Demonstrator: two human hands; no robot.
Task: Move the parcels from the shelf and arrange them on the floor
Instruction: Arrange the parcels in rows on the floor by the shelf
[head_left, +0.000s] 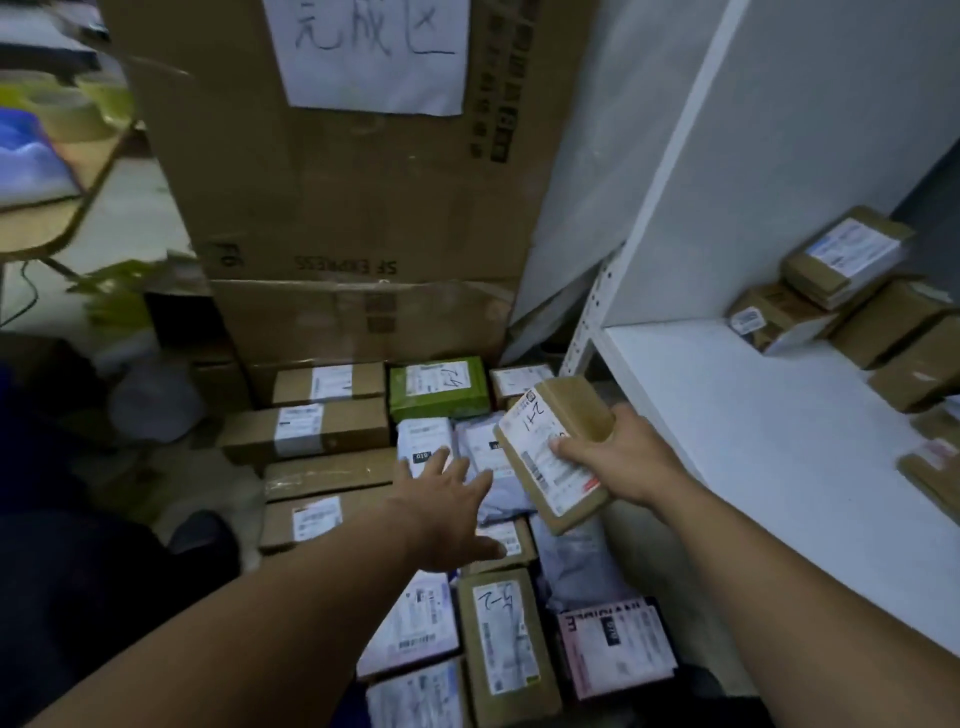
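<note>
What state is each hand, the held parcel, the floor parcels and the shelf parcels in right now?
left hand: open, fingers spread, above the floor parcels, holding nothing
right hand: grips the brown parcel at its near end
brown parcel: held up, tilted, label up
floor parcels: lying flat, side by side, labels up
shelf parcels: piled on the white shelf, not yet moved
</note>
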